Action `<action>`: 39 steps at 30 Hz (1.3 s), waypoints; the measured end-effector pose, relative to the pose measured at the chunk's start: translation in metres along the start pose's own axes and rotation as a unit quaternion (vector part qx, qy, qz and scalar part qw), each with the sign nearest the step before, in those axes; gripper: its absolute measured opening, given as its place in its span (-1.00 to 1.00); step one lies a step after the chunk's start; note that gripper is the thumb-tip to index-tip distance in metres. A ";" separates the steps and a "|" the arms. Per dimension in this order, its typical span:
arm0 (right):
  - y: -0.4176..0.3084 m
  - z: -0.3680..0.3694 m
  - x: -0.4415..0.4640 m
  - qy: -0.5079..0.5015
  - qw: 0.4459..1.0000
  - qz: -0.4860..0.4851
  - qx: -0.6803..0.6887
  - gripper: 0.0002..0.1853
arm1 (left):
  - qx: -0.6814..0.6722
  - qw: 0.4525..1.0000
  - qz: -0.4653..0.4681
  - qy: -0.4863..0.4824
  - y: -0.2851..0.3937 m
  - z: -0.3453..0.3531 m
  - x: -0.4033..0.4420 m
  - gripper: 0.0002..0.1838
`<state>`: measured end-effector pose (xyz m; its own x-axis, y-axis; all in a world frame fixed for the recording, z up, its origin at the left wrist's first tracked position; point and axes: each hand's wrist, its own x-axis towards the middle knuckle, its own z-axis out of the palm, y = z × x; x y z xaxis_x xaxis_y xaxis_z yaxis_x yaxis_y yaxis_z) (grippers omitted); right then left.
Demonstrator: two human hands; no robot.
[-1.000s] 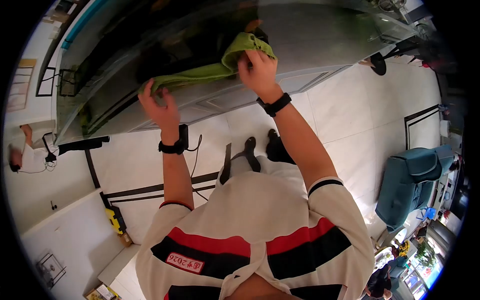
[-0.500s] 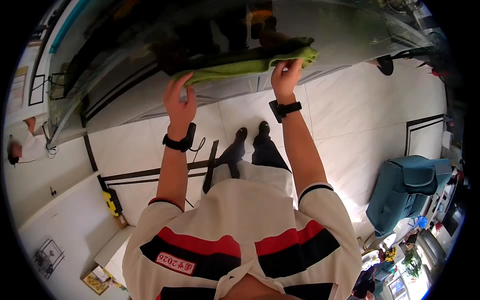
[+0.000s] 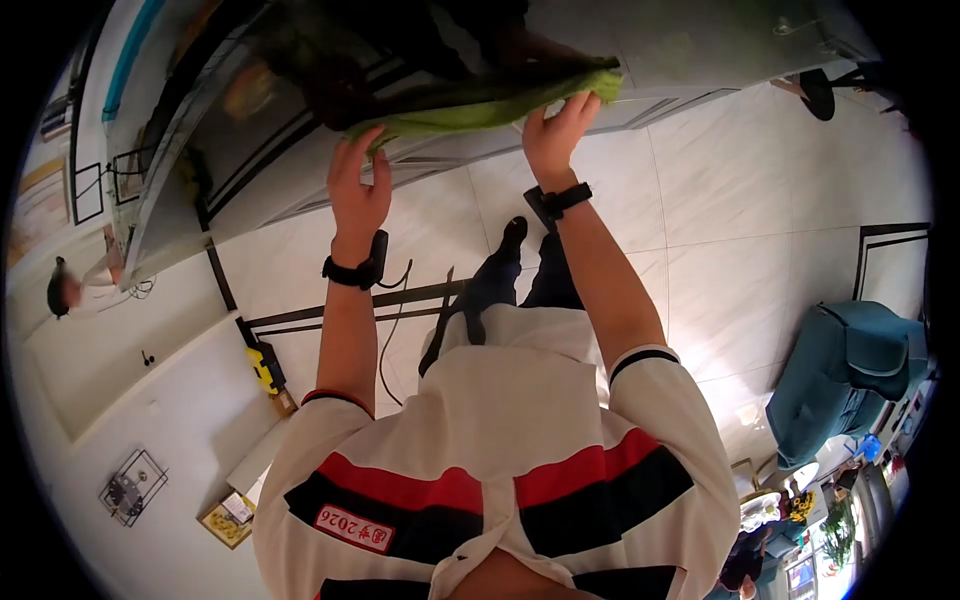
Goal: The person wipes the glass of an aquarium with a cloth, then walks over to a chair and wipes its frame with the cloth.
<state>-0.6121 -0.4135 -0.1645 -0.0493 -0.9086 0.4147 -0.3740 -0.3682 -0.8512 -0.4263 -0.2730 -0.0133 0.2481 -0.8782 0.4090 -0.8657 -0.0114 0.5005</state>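
One green cloth [image 3: 455,112] stretched between both hands [image 3: 358,195].

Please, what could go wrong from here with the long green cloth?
The long green fabric cloth might slip or bunch up: the bare left hand and bare right hand seem to touch it only with the fingers, near its ends. The thin black cable hanging loose by the left forearm could snag. The black band with a box-shaped device on the left wrist may knock the cabinet if that arm reaches further.
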 end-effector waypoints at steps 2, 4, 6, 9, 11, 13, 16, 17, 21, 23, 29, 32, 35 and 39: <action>-0.021 -0.003 0.015 -0.003 0.998 -0.056 0.035 -0.43 | 0.003 1.000 -0.003 0.005 0.004 -0.001 0.000 -0.66; -0.043 -0.004 0.024 0.023 0.991 -0.127 0.038 -0.39 | -0.004 1.000 0.002 0.012 0.007 0.002 0.002 -0.67; -0.053 -0.004 0.028 0.043 0.987 -0.139 0.069 -0.37 | -0.004 1.000 -0.029 0.004 0.005 0.004 -0.001 -0.67; -0.024 -0.005 0.021 -0.017 0.989 -0.145 0.037 -0.33 | -0.019 0.998 -0.052 0.026 0.002 0.010 -0.001 -0.68; 0.001 -0.003 0.005 -0.056 0.994 -0.096 0.015 -0.32 | -0.017 0.998 -0.055 0.023 0.000 0.012 -0.003 -0.69; 0.028 0.001 -0.012 -0.093 0.995 -0.017 -0.007 -0.31 | -0.001 0.999 -0.049 0.000 -0.004 0.014 -0.001 -0.70; 0.054 0.004 -0.028 -0.162 0.982 0.094 -0.011 -0.32 | 0.047 0.997 -0.030 -0.059 0.005 0.023 0.004 -0.69; 0.061 0.004 -0.030 -0.199 0.973 0.110 -0.043 -0.34 | 0.033 0.997 -0.027 -0.065 0.008 0.027 0.004 -0.68; 0.041 -0.009 -0.021 -0.118 0.987 0.105 -0.011 -0.33 | -0.016 0.996 0.012 -0.083 0.023 0.046 0.018 -0.66; 0.038 -0.007 -0.023 -0.100 0.987 0.130 0.007 -0.32 | -0.056 0.994 0.045 -0.080 0.042 0.055 0.032 -0.65; 0.017 -0.015 -0.005 0.002 0.997 0.031 0.065 -0.24 | -0.133 0.979 0.121 -0.099 0.089 0.086 0.067 -0.62; 0.016 -0.019 0.006 0.015 0.996 -0.027 0.085 -0.18 | -0.111 0.982 0.086 -0.128 0.080 0.089 0.058 -0.64; -0.007 -0.029 0.026 0.044 0.993 -0.055 0.094 -0.26 | -0.111 0.984 0.068 -0.126 0.057 0.090 0.043 -0.66; -0.060 -0.032 0.036 0.068 0.986 -0.108 0.106 -0.40 | -0.091 0.986 0.042 -0.131 0.008 0.089 0.013 -0.68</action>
<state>-0.6212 -0.4177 -0.0876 -0.1195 -0.7742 0.6216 -0.1879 -0.5971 -0.7798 -0.4686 -0.3269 -0.0719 0.0363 -0.9661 0.2555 -0.7800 0.1324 0.6116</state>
